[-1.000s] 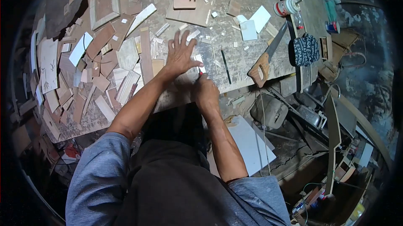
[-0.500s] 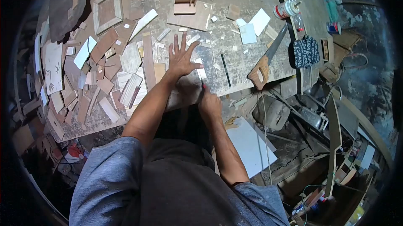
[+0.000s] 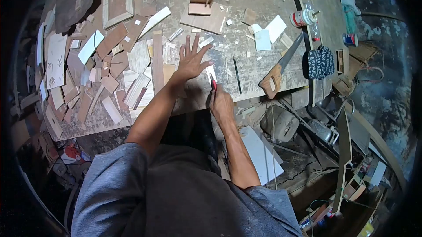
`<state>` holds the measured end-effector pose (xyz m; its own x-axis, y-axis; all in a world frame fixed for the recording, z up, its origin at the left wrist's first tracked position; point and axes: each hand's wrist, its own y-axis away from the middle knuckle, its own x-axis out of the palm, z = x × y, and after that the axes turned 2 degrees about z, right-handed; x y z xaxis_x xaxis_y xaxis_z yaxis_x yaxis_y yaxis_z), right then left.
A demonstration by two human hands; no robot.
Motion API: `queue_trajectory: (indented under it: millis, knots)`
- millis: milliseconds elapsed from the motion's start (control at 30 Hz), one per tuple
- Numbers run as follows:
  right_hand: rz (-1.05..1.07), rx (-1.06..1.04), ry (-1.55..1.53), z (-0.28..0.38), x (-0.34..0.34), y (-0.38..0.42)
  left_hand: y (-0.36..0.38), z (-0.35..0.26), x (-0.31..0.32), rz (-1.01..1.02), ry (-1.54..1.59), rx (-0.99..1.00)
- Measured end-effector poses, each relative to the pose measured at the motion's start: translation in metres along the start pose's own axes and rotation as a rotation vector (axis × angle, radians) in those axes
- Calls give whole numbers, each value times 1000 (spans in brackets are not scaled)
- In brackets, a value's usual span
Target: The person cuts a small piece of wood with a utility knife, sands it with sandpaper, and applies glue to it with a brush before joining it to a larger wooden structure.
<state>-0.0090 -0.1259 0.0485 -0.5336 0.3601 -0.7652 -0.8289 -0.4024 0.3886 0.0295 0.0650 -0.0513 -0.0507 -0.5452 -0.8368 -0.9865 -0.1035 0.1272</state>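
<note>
My left hand (image 3: 191,64) lies on the workbench (image 3: 176,122) with its fingers spread wide. Its thumb reaches the top of a small pale strip of wood (image 3: 210,71). Close to the bench's front edge, my right hand (image 3: 222,104) is closed around a slim red utility knife (image 3: 214,85), whose tip points forward over the lower part of that strip. Right of my hands lies a thin dark pencil-like stick (image 3: 237,76). Little wood offcuts (image 3: 205,41) are scattered just beyond my left fingertips.
A handsaw (image 3: 275,78) rests at the bench's front right, beside a dark lettered cloth item (image 3: 321,63) and a white-and-red tub (image 3: 302,18). Many wood scraps (image 3: 112,41) cover the left side. A small wooden assembly (image 3: 201,4) and a frame (image 3: 118,6) stand farther back.
My right hand has pushed the knife forward along the pale strip, showing more of its red body. My left hand keeps its place by the strip. The whole view has shifted slightly.
</note>
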Motion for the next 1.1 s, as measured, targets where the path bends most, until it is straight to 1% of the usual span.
queue_trajectory:
  millis: [100, 300, 400, 500, 600, 700, 800, 933, 1000, 1033, 1100]
  knots:
    - [-39, 23, -19, -5, 9, -10, 1, -1, 1, -21, -2, -6]
    - [-39, 22, -21, -2, 12, -15, 2, -4, -2, -10, 20, -18]
    - [38, -1, 50, 1, 6, -15, 2, -6, -4, 6, 20, -30]
    - [52, 20, 93, 5, 4, -14, 1, -9, -8, 40, 29, -58]
    - [48, 51, 115, 16, 8, -14, 1, -9, -9, 37, 33, -58]
    - [50, 139, 111, 31, 8, -22, 1, -12, -12, 62, 53, -84]
    - [158, 171, 158, 39, -3, -33, 1, -16, -18, 94, 43, -99]
    - [163, 211, 180, 38, 3, -39, -2, -17, -19, 79, 38, -117]
    - [193, 181, 169, 34, 0, -38, -1, -18, -18, 90, 35, -131]
    - [205, 165, 165, 33, -4, -37, 0, -19, -17, 62, 35, -121]
    - [199, 180, 157, 27, -2, -30, 0, -19, -16, 54, 23, -119]
